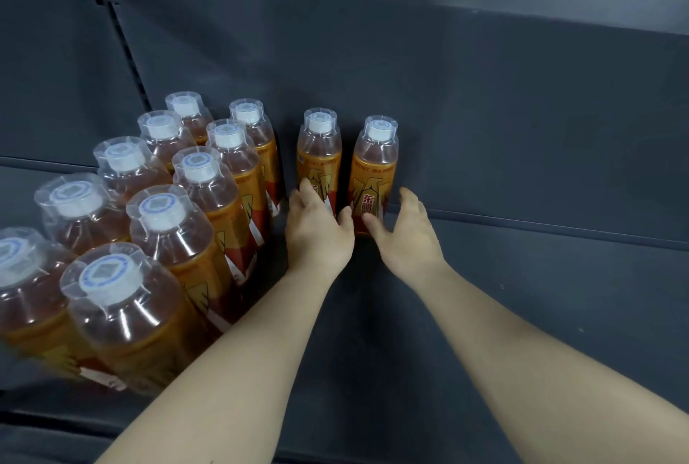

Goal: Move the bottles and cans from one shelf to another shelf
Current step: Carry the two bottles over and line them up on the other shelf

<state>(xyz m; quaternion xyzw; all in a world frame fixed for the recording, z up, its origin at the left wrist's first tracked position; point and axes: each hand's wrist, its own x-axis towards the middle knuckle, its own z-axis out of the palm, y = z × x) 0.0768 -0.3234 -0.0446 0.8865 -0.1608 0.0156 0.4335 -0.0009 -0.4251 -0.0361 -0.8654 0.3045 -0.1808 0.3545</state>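
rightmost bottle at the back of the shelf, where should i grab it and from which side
Take the rightmost bottle round its straight labelled body, below the tapering clear shoulder, coming from the front right. It stands upright near the back panel, with the neighbouring bottle close on its left, while the shelf to its right is free. The right hand is on that side.

The single head-worn camera looks forward and steeply down, close over the dark shelf (pixel 522 295).
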